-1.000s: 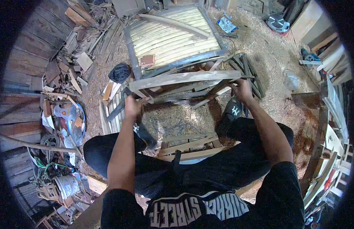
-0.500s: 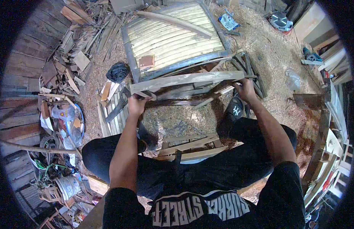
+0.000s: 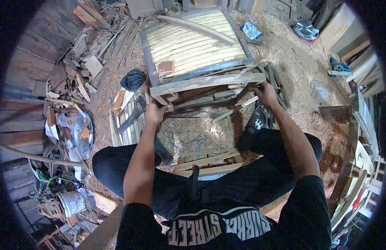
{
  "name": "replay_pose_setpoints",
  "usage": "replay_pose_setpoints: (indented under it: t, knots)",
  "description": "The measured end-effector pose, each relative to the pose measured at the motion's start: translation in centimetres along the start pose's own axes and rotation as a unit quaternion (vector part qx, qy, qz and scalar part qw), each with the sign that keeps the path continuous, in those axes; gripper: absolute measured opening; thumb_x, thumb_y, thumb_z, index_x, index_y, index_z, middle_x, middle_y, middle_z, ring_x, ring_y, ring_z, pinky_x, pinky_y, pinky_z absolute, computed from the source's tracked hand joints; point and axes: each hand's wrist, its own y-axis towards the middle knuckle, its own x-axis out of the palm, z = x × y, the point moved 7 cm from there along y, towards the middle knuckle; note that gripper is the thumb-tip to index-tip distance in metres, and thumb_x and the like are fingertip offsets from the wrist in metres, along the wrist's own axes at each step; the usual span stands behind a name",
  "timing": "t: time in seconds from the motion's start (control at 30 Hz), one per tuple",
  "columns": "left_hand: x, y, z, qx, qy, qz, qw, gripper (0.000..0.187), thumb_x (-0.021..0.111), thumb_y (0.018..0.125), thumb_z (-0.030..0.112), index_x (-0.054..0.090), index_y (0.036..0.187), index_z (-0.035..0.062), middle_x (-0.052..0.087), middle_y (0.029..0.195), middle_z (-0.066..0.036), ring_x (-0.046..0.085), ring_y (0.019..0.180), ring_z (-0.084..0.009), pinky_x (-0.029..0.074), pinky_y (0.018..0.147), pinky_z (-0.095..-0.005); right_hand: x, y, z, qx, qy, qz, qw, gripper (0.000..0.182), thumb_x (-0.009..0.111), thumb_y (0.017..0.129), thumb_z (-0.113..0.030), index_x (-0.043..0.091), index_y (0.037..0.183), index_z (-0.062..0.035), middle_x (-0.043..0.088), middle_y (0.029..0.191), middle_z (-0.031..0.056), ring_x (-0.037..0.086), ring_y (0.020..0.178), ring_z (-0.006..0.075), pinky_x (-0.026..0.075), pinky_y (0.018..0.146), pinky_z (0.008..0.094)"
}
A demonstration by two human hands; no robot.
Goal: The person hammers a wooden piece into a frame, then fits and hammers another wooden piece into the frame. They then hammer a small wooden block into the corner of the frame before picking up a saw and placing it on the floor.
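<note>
A wooden frame (image 3: pixel 209 83) with a pale front bar spans the space between my hands, in front of my knees. My left hand (image 3: pixel 156 111) is closed round its left end piece. At the right end, my right hand (image 3: pixel 265 95) grips the frame just below the bar. Behind it a slatted panel (image 3: pixel 197 41) with a dark border lies on the floor, with a loose plank (image 3: pixel 197 29) and a small brown block (image 3: pixel 166 67) on top. Below the frame, a thin stick (image 3: pixel 234 110) slants over the shavings.
Wood scraps (image 3: pixel 93 66) are heaped at the left, near a black bundle (image 3: pixel 133 80). A handsaw (image 3: pixel 132 115) rests on slats beside my left hand. Between my legs lies a small wooden frame (image 3: pixel 209 163). A circular tool (image 3: pixel 305 30) sits at the back right.
The held frame has tilted, so its end pieces show more below the front bar. Its left end and my left hand have shifted slightly right. The view has shifted a little too.
</note>
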Motion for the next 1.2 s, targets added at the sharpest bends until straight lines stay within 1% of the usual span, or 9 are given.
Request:
replay_pose_setpoints:
  t: [0.27,0.37,0.5,0.63,0.7,0.77,1.03,1.1,1.2]
  knots:
    - [1.0,-0.8,2.9,-0.063,-0.034,-0.014,0.997,0.035,0.084,0.083,0.013,0.073,0.113,-0.0019,0.078,0.107,-0.019,0.074,0.105,-0.0315,0.055,0.092,-0.039,-0.1,0.5,6.9,-0.058,-0.076,0.033,0.995,0.023,0.072,0.091,-0.011,0.069,0.109,0.0021,0.075,0.104,0.0231,0.072,0.095,0.0439,0.057,0.08,0.0485]
    - [0.1,-1.2,5.4,0.01,-0.083,0.006,0.996,0.035,0.084,0.083,0.011,0.072,0.113,-0.0037,0.077,0.109,-0.021,0.074,0.107,-0.0315,0.055,0.092,-0.0385,-1.1,0.3,8.1,-0.076,-0.076,0.095,0.99,0.023,0.072,0.091,-0.011,0.069,0.109,0.0025,0.075,0.104,0.0241,0.071,0.093,0.0444,0.057,0.08,0.0481]
    - [2.4,-0.6,3.3,0.02,-0.074,-0.018,0.997,0.031,0.081,0.084,0.008,0.072,0.111,-0.0051,0.077,0.109,-0.02,0.074,0.108,-0.0298,0.055,0.092,-0.0382,-1.7,-0.2,5.1,-0.063,-0.05,0.033,0.996,0.019,0.067,0.091,-0.001,0.069,0.109,0.0058,0.077,0.1,0.0219,0.076,0.098,0.0335,0.059,0.084,0.042]
    - [2.3,0.3,3.7,0.028,-0.157,-0.009,0.987,0.028,0.079,0.084,0.003,0.071,0.11,-0.0059,0.077,0.108,-0.017,0.075,0.105,-0.0296,0.055,0.091,-0.0395,-2.1,0.0,4.3,-0.067,-0.077,0.05,0.994,0.017,0.068,0.09,-0.002,0.07,0.105,0.0062,0.076,0.098,0.0232,0.077,0.095,0.0341,0.059,0.082,0.0424]
    - [3.0,-0.1,3.0,0.013,-0.123,-0.016,0.992,0.025,0.079,0.085,0.003,0.071,0.107,-0.0062,0.077,0.108,-0.017,0.075,0.103,-0.0315,0.056,0.088,-0.0408,-1.7,-0.1,5.5,-0.04,-0.085,0.043,0.995,0.027,0.071,0.089,-0.009,0.068,0.113,0.0034,0.074,0.103,0.0258,0.07,0.095,0.046,0.056,0.084,0.0496]
    - [4.6,-0.5,-0.4,0.081,-0.11,0.039,0.99,0.025,0.08,0.085,0.004,0.072,0.106,-0.0055,0.077,0.104,-0.017,0.075,0.102,-0.0329,0.057,0.087,-0.0415,-1.4,-0.1,4.6,-0.045,-0.078,0.042,0.995,0.027,0.071,0.089,-0.009,0.068,0.113,0.003,0.074,0.104,0.0261,0.07,0.096,0.0461,0.056,0.084,0.0504]
    - [3.6,-0.1,0.2,0.034,-0.105,-0.006,0.994,0.032,0.086,0.082,0.022,0.077,0.102,-0.0009,0.077,0.104,-0.02,0.074,0.102,-0.0344,0.055,0.088,-0.0417,-0.9,0.5,4.2,-0.005,-0.108,0.04,0.993,0.025,0.073,0.09,-0.011,0.068,0.11,0.0019,0.073,0.1,0.0261,0.07,0.097,0.0457,0.056,0.083,0.0513]
    - [2.9,-0.5,0.4,0.016,-0.095,-0.005,0.995,0.032,0.086,0.082,0.021,0.077,0.103,-0.0013,0.077,0.105,-0.019,0.074,0.103,-0.0329,0.055,0.09,-0.0412,-1.1,0.5,1.8,-0.035,-0.126,0.012,0.991,0.02,0.069,0.097,-0.013,0.073,0.11,0.0027,0.076,0.102,0.0235,0.075,0.094,0.0368,0.059,0.083,0.0434]
    - [2.9,-0.7,-1.2,0.011,-0.14,-0.009,0.99,0.029,0.084,0.083,0.016,0.075,0.104,-0.0024,0.078,0.106,-0.018,0.074,0.103,-0.0303,0.055,0.091,-0.0407,0.6,1.3,4.3,-0.047,-0.079,0.012,0.996,0.022,0.071,0.092,-0.013,0.07,0.108,0.001,0.074,0.102,0.0235,0.07,0.097,0.0437,0.056,0.082,0.0503]
